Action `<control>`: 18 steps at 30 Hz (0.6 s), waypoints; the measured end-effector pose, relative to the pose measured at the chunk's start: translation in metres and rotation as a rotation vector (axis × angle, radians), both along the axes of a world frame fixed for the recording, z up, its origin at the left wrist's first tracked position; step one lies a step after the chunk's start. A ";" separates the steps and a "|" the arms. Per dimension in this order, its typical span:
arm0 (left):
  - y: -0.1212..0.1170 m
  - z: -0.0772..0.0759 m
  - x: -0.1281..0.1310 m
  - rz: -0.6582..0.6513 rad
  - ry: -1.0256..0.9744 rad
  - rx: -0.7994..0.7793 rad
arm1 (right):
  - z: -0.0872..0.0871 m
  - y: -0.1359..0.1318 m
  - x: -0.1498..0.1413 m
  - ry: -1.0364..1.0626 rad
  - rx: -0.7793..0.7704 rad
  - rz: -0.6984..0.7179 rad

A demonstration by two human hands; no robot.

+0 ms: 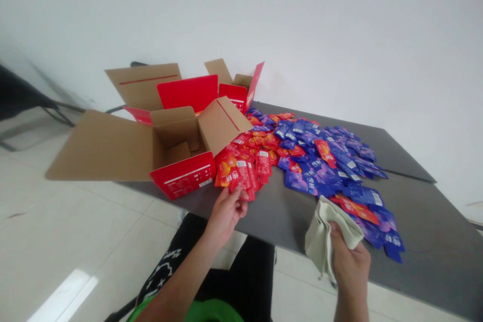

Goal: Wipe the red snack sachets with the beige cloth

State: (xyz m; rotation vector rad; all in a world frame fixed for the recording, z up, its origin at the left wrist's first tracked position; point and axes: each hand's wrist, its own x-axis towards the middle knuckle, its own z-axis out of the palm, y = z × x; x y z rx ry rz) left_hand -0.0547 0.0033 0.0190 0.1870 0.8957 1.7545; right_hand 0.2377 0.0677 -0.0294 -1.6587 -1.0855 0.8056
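Note:
At the front edge of the table, my left hand (225, 214) has its fingers bent against a red packet (228, 168) with orange fruit printed on it, pinching its lower edge. More red packets (263, 165) lie heaped just behind and beside it. My right hand (349, 256) grips a folded cream cloth (322, 236), held at the table's front edge with the thumb on the near side. Purple packets (313, 176) spread in a large loose pile beyond the cloth, with a few red ones (356, 209) among them.
An open red carton (184, 178) stands left of the packets, its brown flaps spread and one reaching past the table edge. Two more open cartons (188, 91) (233, 93) stand behind. A white wall (302, 35) backs the grey table (433, 241). My legs are below its front edge.

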 end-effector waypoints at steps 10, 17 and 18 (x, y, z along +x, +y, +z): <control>0.026 0.014 -0.007 0.095 -0.218 0.042 | -0.005 0.002 0.003 0.002 -0.019 -0.006; 0.013 0.007 -0.002 0.013 -0.126 0.029 | -0.004 0.002 0.001 0.021 0.008 -0.017; 0.011 0.006 -0.003 0.001 -0.108 0.022 | -0.003 0.001 0.000 0.022 0.001 -0.021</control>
